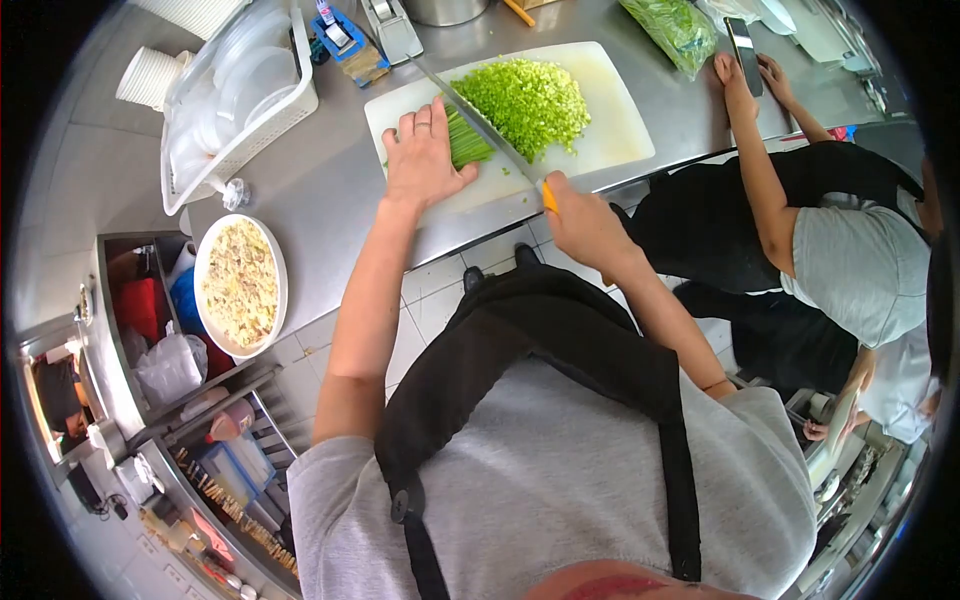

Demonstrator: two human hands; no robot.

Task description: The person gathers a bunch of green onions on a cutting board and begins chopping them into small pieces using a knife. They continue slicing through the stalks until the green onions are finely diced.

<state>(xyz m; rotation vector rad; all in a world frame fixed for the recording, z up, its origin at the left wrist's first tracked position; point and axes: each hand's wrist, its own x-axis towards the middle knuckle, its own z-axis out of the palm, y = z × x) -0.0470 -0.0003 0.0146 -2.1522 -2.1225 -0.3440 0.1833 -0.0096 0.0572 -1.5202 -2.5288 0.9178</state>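
On the white cutting board point(625, 120) lies a heap of chopped green onion point(535, 100), with a bundle of uncut green stalks point(465, 140) to its left. My left hand point(425, 155) presses down on the stalks, its fingers wrapped over them. A long knife point(485, 128) with a yellow handle slants across the stalks, beside the chopped heap. My right hand point(585, 225) is closed around the knife's handle. The blade's tip points up and left, past the board's upper edge. My left hand is just left of the blade.
A white basket point(245, 145) of plastic lids and an oval dish of food point(240, 285) stand at the left. A tape dispenser point(350, 45) is behind the board. Bagged greens point(675, 30) are at the upper right. Beside me, a person point(850, 240) holds a phone point(744, 55); another stands behind.
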